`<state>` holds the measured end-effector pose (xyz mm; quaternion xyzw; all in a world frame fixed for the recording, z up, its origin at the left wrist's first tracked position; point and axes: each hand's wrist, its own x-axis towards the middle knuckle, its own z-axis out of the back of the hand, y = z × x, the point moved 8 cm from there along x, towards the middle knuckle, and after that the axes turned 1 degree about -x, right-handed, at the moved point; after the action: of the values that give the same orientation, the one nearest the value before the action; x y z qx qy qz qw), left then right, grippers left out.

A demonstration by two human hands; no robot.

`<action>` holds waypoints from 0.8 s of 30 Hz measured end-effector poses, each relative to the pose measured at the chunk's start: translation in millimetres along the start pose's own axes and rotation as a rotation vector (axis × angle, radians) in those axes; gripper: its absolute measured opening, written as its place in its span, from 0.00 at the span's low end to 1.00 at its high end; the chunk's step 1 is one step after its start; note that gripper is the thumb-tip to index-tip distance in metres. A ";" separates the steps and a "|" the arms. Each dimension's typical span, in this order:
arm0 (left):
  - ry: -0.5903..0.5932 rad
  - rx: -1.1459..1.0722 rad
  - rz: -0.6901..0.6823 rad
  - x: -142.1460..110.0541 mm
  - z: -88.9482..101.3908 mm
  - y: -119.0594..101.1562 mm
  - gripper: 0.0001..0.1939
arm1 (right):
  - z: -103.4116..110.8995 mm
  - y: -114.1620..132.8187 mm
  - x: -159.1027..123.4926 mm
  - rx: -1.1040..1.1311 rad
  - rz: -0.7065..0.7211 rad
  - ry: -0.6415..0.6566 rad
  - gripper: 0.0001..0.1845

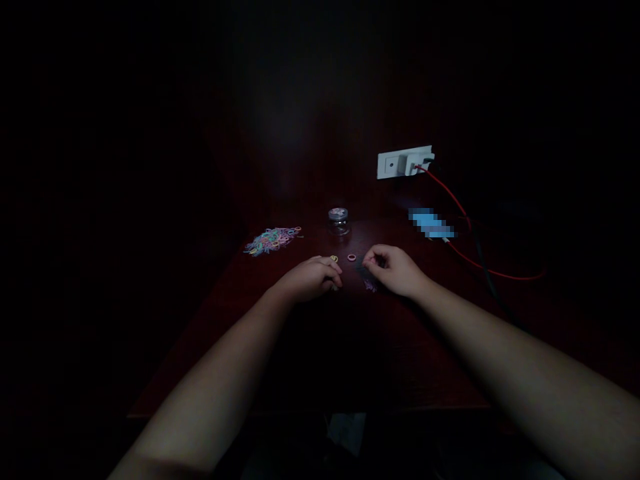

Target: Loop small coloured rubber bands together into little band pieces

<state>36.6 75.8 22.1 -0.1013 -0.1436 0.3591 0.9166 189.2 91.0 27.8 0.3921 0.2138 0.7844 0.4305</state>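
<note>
My left hand [314, 278] rests low over the dark red tabletop, its fingers curled together; whatever they hold, if anything, is too dim to name. Right at its fingertips lies a yellow ring-shaped elastic band [334, 258]. A pink elastic band [351, 257] sits between the two hands. Thumb and fingers of my right hand [393, 269] are pinched together, and what is inside the pinch is hidden. Just below that hand is a small cluster of purple bands [370, 285]. Farther left spreads a pile of multicoloured elastic bands [273, 240].
A small round clear container [338, 216] stands at the back of the table [320, 347]. On the wall, a socket [393, 165] holds a white plug with a red cable [450, 190]. The cable reaches a blurred blue device [431, 223] on the right; a dark cord hangs beside it.
</note>
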 end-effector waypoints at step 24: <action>-0.320 0.092 0.351 -15.1 29.0 56.8 0.15 | 0.4 -0.4 -0.4 0.020 -0.011 0.000 0.08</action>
<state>-19.5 108.7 30.1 -0.0245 -0.2508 0.5306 0.8093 189.9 90.9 27.5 0.3951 0.2236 0.7798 0.4311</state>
